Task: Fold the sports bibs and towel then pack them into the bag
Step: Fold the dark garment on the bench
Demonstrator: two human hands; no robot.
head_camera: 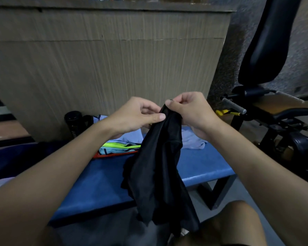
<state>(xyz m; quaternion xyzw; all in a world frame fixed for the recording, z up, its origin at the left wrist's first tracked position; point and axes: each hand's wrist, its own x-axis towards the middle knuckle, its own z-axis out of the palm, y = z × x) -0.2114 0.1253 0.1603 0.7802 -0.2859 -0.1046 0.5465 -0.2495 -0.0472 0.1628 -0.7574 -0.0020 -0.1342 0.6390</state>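
Observation:
A black sports bib (158, 167) hangs bunched in the air above the blue bench (206, 164). My left hand (133, 115) and my right hand (190, 110) both pinch its top edge, close together. Behind it on the bench lies a stack of bibs (119, 148) in neon yellow, light blue and orange-red. A pale lavender towel (192, 140) lies crumpled at the back of the bench. A dark blue bag (11, 157) sits at the left, partly hidden by my left forearm.
A black bottle (73, 121) stands at the back left of the bench against a tall wooden counter wall (105, 64). A black exercise machine (267, 112) with a padded seat stands to the right. My knees show at the bottom.

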